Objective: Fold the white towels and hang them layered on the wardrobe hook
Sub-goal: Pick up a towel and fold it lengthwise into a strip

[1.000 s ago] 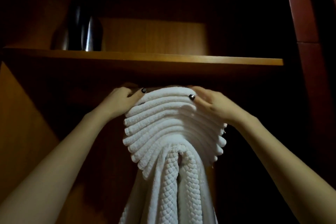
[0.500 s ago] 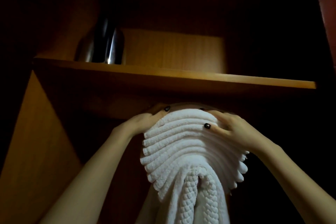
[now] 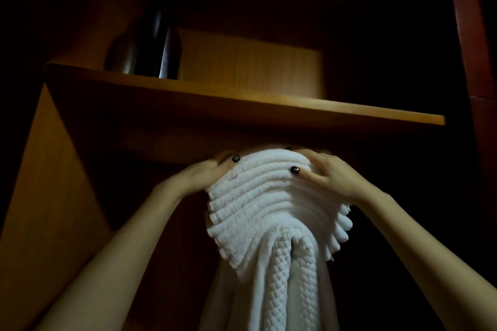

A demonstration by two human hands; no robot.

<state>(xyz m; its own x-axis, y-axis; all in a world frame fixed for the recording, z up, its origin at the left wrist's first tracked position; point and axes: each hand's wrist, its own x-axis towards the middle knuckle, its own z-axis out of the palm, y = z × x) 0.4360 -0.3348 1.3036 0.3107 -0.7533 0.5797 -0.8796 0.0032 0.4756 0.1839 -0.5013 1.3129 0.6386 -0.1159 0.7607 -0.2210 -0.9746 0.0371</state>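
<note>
a: where are the white towels (image 3: 269,196) found?
b: they are seen hanging inside the wardrobe, just under the wooden shelf (image 3: 242,107), in the middle of the view. many folded layers are stacked one over another, so that a fan of curved ribbed edges is formed at the top. a long woven-textured length is let fall from the centre, past the bottom edge of the picture. what they hang from is hidden by the cloth.
a: how is the left hand (image 3: 204,173) held?
b: it is laid against the upper left of the stack. the fingers are curled over the top layers and the thumb, with a dark painted nail, is pressed on the front, so the towels are grasped.
a: and the right hand (image 3: 332,177)?
b: the upper right of the stack is gripped in the same way. the fingers are bent over the crown of the stack, and the thumb, also dark-nailed, is set on a front fold. both bare forearms are stretched upward from the lower corners.
a: what else is made out?
b: a dark metal vessel (image 3: 150,45) is stood on the shelf toward the left, with a bright streak down its side. a lit wooden side panel (image 3: 45,196) is seen at the left, and a reddish frame (image 3: 468,35) at the far right. the rest is lost in shadow.
</note>
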